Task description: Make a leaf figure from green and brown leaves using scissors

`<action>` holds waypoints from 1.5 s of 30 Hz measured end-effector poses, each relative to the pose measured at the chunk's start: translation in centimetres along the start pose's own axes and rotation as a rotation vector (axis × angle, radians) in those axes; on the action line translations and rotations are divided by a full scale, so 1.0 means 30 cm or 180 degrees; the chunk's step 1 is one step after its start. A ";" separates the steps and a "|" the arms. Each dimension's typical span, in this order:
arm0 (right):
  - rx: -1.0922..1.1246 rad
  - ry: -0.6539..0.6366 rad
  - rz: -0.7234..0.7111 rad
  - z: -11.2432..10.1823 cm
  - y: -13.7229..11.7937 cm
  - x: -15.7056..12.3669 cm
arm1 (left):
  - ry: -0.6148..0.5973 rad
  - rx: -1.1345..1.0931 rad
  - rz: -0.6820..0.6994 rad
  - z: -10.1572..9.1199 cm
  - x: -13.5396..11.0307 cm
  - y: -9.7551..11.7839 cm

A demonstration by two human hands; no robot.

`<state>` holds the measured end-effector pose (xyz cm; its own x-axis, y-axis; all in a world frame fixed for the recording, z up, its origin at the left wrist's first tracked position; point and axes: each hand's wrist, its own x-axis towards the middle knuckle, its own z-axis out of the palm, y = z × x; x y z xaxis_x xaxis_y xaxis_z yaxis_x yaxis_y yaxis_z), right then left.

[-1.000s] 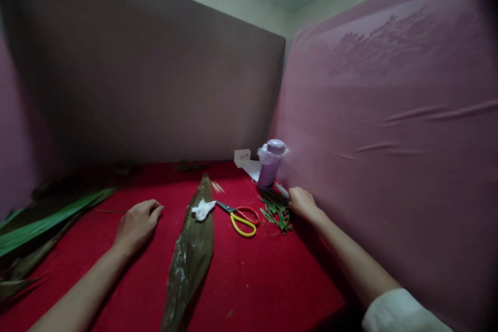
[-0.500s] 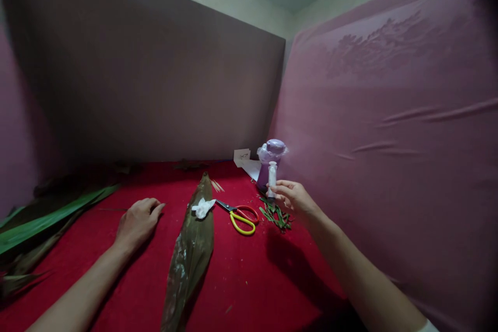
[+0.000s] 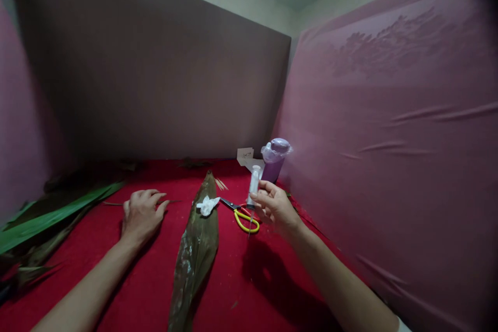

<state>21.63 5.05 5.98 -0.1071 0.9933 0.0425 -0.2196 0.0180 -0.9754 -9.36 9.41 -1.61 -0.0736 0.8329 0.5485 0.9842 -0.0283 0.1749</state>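
Between the thumb and fingers of my right hand [image 3: 278,205] is a syringe [image 3: 253,185], held nearly upright above the cloth, its thin needle pointing down. Behind it lie scissors [image 3: 245,218] with one yellow and one red handle, partly hidden by the syringe and hand. A long brown-green leaf [image 3: 198,254], shiny in places, runs from the front toward the back in the middle. Crumpled white tissue [image 3: 207,206] rests on that leaf. My left hand [image 3: 143,213] lies to the left of the leaf, fingers apart and holding nothing, over a thin stem on the cloth.
A purple bottle [image 3: 274,163] with plastic wrap round its top stands at the back right, beside a white card [image 3: 245,154]. Several small sticks [image 3: 221,184] lie near the leaf's tip. Long green leaves [image 3: 58,218] pile up at the left. Pink cloth [image 3: 389,166] covers the right wall.
My right hand has carried the syringe leftward, from in front of the bottle to over the scissors' handles, and now covers the green leaf scraps. My left hand's fingers have spread.
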 end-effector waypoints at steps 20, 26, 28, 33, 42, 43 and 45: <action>-0.4852 -0.0261 -0.2262 -0.435 -0.046 -0.054 | -0.0195 0.0009 -0.0081 -0.002 0.006 -0.008; -0.6090 -0.1136 -0.1785 -0.531 0.022 -0.027 | -0.0211 -0.0026 -0.0079 -0.006 0.007 -0.005; -0.6214 -0.1115 -0.1690 -0.536 0.038 -0.018 | -0.0211 -0.0030 -0.0070 -0.010 0.005 -0.004; -0.6318 -0.0661 -0.1624 -0.480 0.038 -0.008 | -0.0186 -0.0041 -0.0054 -0.011 -0.001 -0.004; -0.5495 -0.0494 -0.1755 -0.094 0.095 -0.021 | -0.0246 -0.0099 -0.0026 -0.012 -0.003 -0.004; -0.5377 -0.0500 -0.1756 -0.061 0.112 -0.010 | -0.0250 -0.0110 -0.0026 -0.012 -0.003 -0.004; -0.5159 -0.0504 -0.1767 -0.003 0.145 0.022 | -0.0251 -0.0138 -0.0027 -0.013 -0.002 -0.003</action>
<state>20.70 5.79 1.75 -0.4719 0.8108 0.3462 0.8560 0.5154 -0.0404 -9.52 9.14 -1.35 -0.0673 0.8740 0.4812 0.9755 -0.0435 0.2155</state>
